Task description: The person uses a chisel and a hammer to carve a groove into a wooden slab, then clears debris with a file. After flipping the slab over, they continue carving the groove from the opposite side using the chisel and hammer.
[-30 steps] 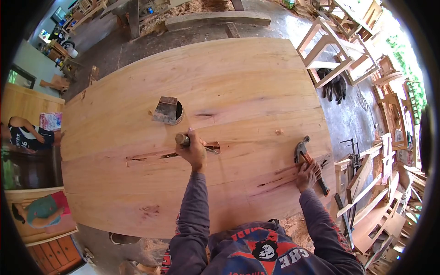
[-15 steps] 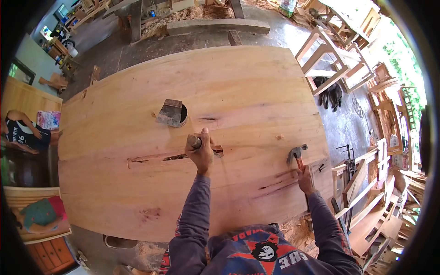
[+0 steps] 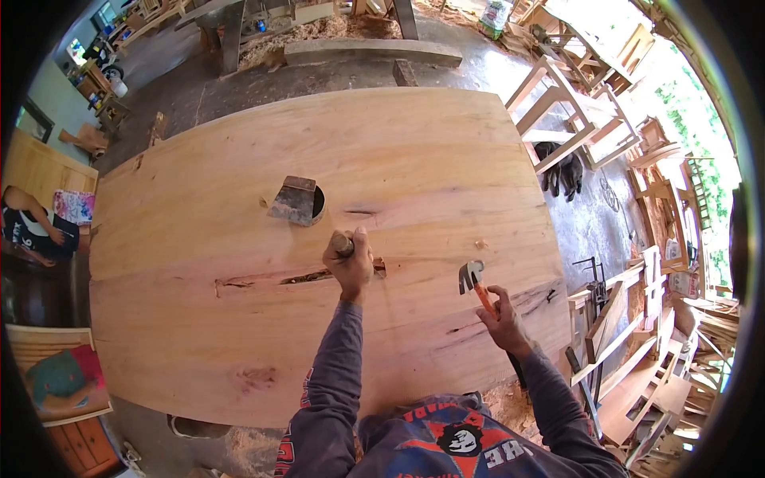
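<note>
My left hand [image 3: 355, 269] is closed around the upright wooden handle of a chisel [image 3: 343, 242], its blade hidden beneath the fist. It is over a wide, pale wooden slab [image 3: 191, 183], at the right end of a long dark crack [image 3: 307, 278]. In my right hand [image 3: 505, 325] is a claw hammer [image 3: 472, 276], gripped by its orange handle. The hammer head is to the right of the chisel, apart from it. Beyond my left hand sits a dark tin [image 3: 296, 201] with a flat piece across it.
Several more cracks and dark stains mark the slab. An unfinished wooden chair frame [image 3: 570, 115] stands past its right edge, with black gloves [image 3: 562, 169] below. Clamps [image 3: 596, 287] and stacked lumber lie to the right. Two people, one in a dark jersey [image 3: 36, 227], are at the left.
My right hand has brought the hammer leftward, closer to the chisel, and its head has turned. My left hand stays at the crack with the chisel. The whole view has shifted slightly.
</note>
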### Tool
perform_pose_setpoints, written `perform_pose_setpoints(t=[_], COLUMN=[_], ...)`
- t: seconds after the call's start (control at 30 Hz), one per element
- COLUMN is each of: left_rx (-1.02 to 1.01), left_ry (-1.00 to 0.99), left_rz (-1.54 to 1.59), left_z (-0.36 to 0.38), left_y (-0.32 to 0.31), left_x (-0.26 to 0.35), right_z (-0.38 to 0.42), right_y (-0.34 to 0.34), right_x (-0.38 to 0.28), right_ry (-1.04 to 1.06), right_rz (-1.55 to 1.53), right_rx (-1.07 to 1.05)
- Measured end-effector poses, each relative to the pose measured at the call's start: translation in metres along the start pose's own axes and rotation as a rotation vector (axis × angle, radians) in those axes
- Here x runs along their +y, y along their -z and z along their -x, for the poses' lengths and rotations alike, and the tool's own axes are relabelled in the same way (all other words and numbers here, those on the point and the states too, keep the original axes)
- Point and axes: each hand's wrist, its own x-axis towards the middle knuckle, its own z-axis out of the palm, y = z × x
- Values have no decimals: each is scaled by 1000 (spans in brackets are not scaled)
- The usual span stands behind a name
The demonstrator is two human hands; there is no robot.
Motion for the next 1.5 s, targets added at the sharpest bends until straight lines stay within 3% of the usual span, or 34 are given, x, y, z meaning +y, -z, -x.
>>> perform_pose_setpoints(t=[0.43,0.83,1.07,1.17,1.23,1.33,1.43,1.5], left_rx=[-83,-93,-68,-108,-184,-151,-219,-181], left_ry=[-48,-98,-69,-98,-167,-109,-185,-307], left_rz=[53,8,22,-42,-141,-164,-210,-421], left_z=[-1,1,-6,-3,-4,3,3,7], left_y=[1,3,-1,1,6,-8,3,8], left_x=[-5,-13,-10,-16,-34,-21,-39,-49], right_z=[55,60,15,-2,-14,-31,-40,-58], right_y=[-5,2,25,45,56,62,58,32], right_x=[35,42,-54,-126,-176,-233,-263,-243], right_ry=[-194,-174,53,146,402,803,973,944], right_rz=[-110,-138,-123,-70,-78,-96,-54,51], right_rx=[29,44,60,92,151,226,106,-83])
